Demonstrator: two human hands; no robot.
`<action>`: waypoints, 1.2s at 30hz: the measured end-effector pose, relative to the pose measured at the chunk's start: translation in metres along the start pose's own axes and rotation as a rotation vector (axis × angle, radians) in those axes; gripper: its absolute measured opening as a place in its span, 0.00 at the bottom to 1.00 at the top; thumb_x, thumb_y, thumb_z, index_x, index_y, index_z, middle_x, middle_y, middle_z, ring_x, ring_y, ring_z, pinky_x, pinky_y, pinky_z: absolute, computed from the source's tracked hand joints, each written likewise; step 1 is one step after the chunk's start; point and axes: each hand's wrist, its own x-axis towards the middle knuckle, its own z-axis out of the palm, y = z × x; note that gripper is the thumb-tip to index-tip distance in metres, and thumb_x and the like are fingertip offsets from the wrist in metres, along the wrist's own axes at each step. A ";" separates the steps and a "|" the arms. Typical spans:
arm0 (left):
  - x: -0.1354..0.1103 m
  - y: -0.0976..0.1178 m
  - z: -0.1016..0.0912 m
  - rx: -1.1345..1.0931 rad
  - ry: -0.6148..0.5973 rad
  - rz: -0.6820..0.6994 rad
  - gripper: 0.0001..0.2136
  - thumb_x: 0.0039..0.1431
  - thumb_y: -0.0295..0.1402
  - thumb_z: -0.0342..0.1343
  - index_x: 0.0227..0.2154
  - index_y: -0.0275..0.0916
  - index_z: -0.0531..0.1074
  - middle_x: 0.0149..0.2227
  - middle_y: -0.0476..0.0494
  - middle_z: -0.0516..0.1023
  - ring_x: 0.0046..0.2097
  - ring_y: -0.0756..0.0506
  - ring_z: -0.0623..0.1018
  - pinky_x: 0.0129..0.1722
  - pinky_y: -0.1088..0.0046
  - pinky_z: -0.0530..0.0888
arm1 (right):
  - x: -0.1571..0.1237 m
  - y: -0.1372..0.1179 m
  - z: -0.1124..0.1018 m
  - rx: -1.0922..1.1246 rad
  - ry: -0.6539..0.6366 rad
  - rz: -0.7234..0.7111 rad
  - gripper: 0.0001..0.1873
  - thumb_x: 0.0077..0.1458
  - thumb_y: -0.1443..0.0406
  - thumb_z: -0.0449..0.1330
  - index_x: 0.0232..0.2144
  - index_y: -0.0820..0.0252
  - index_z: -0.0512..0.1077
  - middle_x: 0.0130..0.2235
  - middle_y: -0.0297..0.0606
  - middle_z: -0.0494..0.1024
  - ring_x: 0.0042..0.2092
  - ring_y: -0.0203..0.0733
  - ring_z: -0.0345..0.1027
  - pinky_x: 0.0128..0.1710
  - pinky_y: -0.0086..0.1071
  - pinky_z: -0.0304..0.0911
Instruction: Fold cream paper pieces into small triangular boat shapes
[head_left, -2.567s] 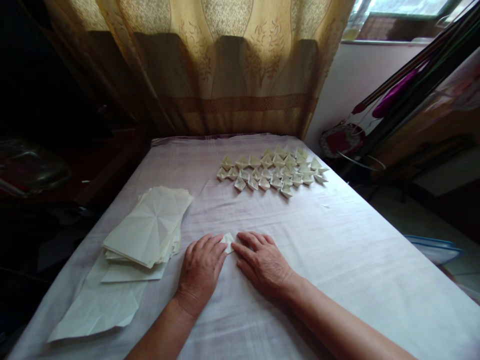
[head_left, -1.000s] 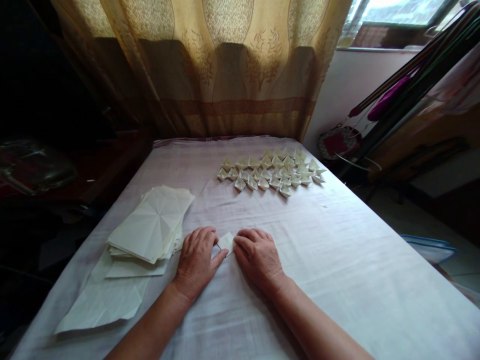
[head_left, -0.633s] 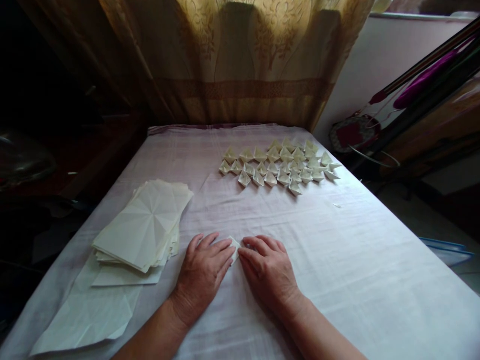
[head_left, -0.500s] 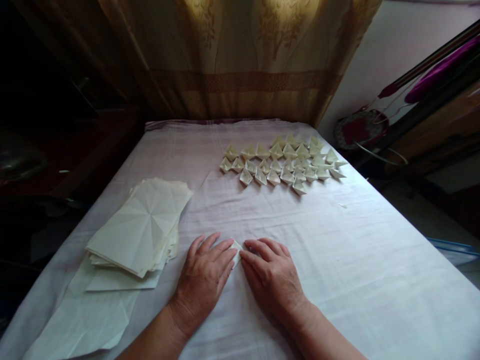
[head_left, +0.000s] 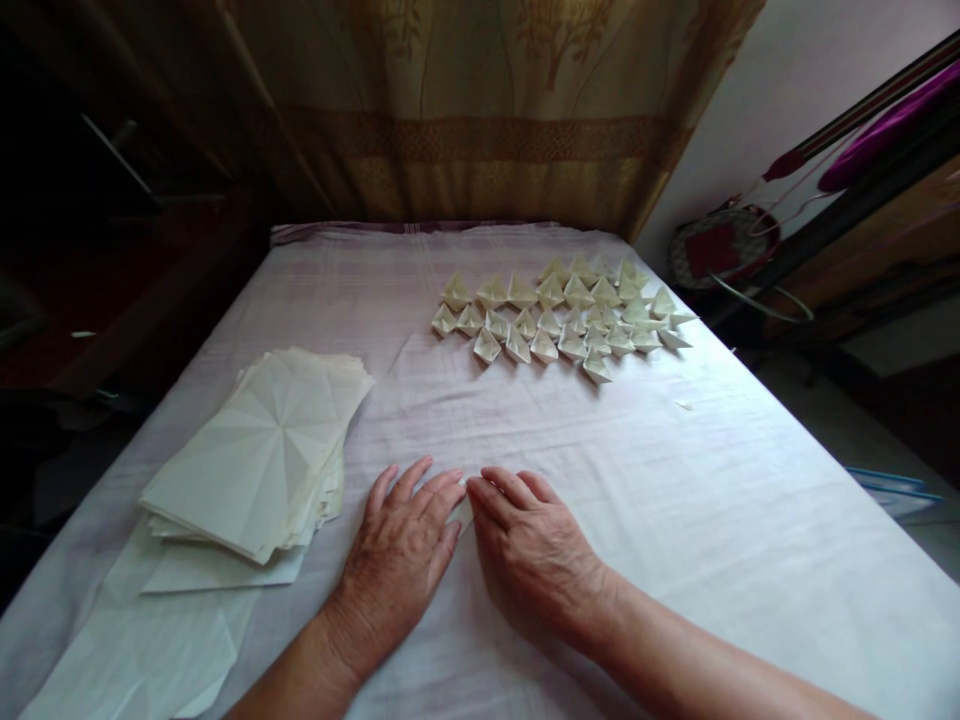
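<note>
The left hand (head_left: 405, 545) lies palm down with its fingers spread, released rather than clenched, its fingertips over a small folded paper (head_left: 463, 512). The right hand (head_left: 536, 545) has its fingers bent and drawn together at the paper's other side; whether it pinches the edge cannot be told. The paper sits on the pale cloth (head_left: 690, 560) between the two hands, mostly hidden by them.

To the left of the left hand, long loose sheets (head_left: 150, 640) lie partly under a stack of creased paper (head_left: 262, 450), whose top sheet shows folds radiating from its middle. Beyond the right hand, off to its right, is a tiny white scrap (head_left: 684, 405). Farther ahead of that hand stand rows of pointed folded pieces (head_left: 574, 343), close together. Past them, a patterned bag (head_left: 724, 247), its markings too small to read, and a curtain (head_left: 480, 140) with tree motifs.
</note>
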 end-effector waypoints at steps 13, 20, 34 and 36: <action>0.001 -0.001 0.001 0.003 -0.040 -0.010 0.15 0.67 0.31 0.50 0.54 0.43 0.69 0.56 0.46 0.76 0.62 0.40 0.69 0.66 0.52 0.54 | -0.013 0.007 -0.007 0.006 -0.061 0.099 0.19 0.65 0.65 0.54 0.57 0.58 0.70 0.58 0.47 0.71 0.55 0.51 0.65 0.51 0.44 0.58; 0.006 -0.011 -0.007 -0.112 -0.174 -0.037 0.13 0.64 0.33 0.55 0.51 0.45 0.70 0.56 0.47 0.76 0.63 0.40 0.67 0.64 0.50 0.57 | -0.020 0.008 -0.013 -0.051 -0.047 0.099 0.17 0.65 0.63 0.55 0.55 0.56 0.72 0.56 0.48 0.73 0.54 0.51 0.66 0.48 0.43 0.60; 0.008 -0.013 0.002 -0.142 -0.013 -0.058 0.20 0.60 0.33 0.59 0.54 0.41 0.64 0.52 0.41 0.77 0.56 0.41 0.73 0.61 0.54 0.62 | -0.019 -0.017 -0.007 0.011 -0.031 0.155 0.18 0.64 0.62 0.56 0.55 0.55 0.71 0.59 0.45 0.72 0.59 0.53 0.62 0.54 0.45 0.59; 0.007 -0.014 0.002 -0.144 0.005 -0.056 0.20 0.59 0.32 0.60 0.53 0.40 0.65 0.52 0.41 0.77 0.56 0.40 0.73 0.61 0.53 0.63 | -0.022 -0.019 -0.005 0.026 -0.033 0.179 0.18 0.65 0.61 0.56 0.55 0.53 0.71 0.59 0.43 0.72 0.60 0.53 0.61 0.55 0.45 0.57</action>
